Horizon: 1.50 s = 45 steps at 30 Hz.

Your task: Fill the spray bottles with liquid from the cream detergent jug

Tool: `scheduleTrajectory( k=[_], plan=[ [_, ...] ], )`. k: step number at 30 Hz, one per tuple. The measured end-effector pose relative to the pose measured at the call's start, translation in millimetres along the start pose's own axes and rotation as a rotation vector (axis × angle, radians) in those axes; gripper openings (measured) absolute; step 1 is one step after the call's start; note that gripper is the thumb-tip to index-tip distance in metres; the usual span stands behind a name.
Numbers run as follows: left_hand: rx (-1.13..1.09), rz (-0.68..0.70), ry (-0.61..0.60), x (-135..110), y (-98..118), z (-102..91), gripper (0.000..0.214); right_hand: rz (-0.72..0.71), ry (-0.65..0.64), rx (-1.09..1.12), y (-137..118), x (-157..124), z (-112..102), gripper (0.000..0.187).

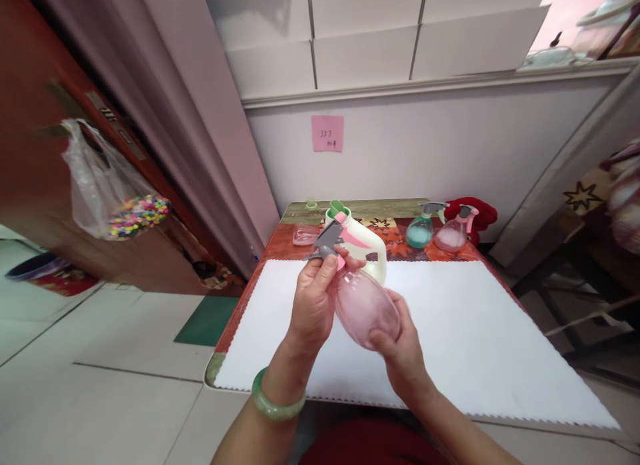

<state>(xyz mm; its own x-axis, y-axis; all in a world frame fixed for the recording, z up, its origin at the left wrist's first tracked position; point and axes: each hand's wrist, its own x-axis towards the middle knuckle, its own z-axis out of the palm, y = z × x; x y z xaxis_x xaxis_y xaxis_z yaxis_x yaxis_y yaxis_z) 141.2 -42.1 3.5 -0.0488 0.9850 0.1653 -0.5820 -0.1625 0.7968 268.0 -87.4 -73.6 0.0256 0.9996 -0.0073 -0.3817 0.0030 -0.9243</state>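
A clear pink spray bottle (364, 306) is tilted in the air above the white mat, its grey and pink trigger head (333, 238) pointing up and left. The fingers of my left hand (316, 295) close round the pink collar below the trigger head. Around the bottle's rounded base, my right hand (400, 348) is closed, thumb toward me. Just behind the bottle stands a white jug (377, 242) with a handle and a green piece (339, 208) at its mouth. My hands and the bottle hide part of the jug.
A white mat (450, 338) covers much of the table. At the back right stand a green spray bottle (420, 232) and another pink spray bottle (451, 235) beside a red object (483, 215). A clear pink container (304, 235) and a small green ring (311, 204) lie back left.
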Motion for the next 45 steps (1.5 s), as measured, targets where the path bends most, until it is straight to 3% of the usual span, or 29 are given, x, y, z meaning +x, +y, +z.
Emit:
scheduleTrajectory(
  k=[2,3,4,6,8,10,12,15,18,21,25,28,30,33,36,40,45],
  plan=[
    [-0.040,0.020,0.009,2,0,-1.4,0.021,-0.153,0.100,-0.067,3,-1,0,0.117],
    [-0.057,0.029,0.001,3,0,-2.0,0.022,-0.110,0.078,-0.009,2,0,-1,0.120],
    [-0.067,0.036,-0.016,3,1,-2.6,0.022,0.021,0.003,0.093,2,2,-3,0.115],
    [-0.058,0.040,-0.058,3,2,-3.2,0.024,0.446,-0.239,0.319,-1,8,-7,0.105],
    [-0.033,0.027,-0.091,3,2,-3.5,0.025,0.812,-0.428,0.472,-2,15,-11,0.108],
    [-0.011,0.012,-0.095,2,2,-4.3,0.026,0.917,-0.485,0.553,-2,19,-14,0.101],
    [0.008,0.014,-0.062,3,2,-6.3,0.026,0.786,-0.437,0.562,-1,18,-14,0.090],
    [0.022,0.021,-0.006,5,2,-10.0,0.025,0.374,-0.293,0.342,5,10,-12,0.076],
    [-0.010,0.025,0.029,10,5,-11.1,0.027,-0.130,-0.080,-0.081,19,4,-15,0.085],
    [-0.075,0.074,0.049,16,14,-12.1,0.024,-0.379,0.011,-0.318,34,2,-22,0.092],
    [-0.155,0.165,0.139,28,36,-34.6,0.029,-0.356,-0.013,-0.342,44,3,-34,0.086],
    [-0.200,0.234,0.255,37,48,-79.1,0.032,-0.328,0.033,-0.364,40,7,-46,0.083],
    [-0.201,0.278,0.275,41,44,-117.1,0.028,-0.342,0.072,-0.392,29,16,-54,0.080],
    [-0.106,0.199,0.249,39,14,-168.6,0.024,-0.404,0.145,-0.443,1,39,-60,0.077],
    [-0.066,0.011,0.261,27,-36,-198.7,0.022,-0.478,0.177,-0.467,-38,68,-55,0.077],
    [-0.140,-0.144,0.259,11,-83,-213.4,0.025,-0.561,0.070,-0.533,-82,107,-47,0.076],
    [-0.300,-0.223,0.284,6,-93,-224.2,0.025,-0.501,-0.115,-0.670,-108,139,-44,0.076]
  ],
)
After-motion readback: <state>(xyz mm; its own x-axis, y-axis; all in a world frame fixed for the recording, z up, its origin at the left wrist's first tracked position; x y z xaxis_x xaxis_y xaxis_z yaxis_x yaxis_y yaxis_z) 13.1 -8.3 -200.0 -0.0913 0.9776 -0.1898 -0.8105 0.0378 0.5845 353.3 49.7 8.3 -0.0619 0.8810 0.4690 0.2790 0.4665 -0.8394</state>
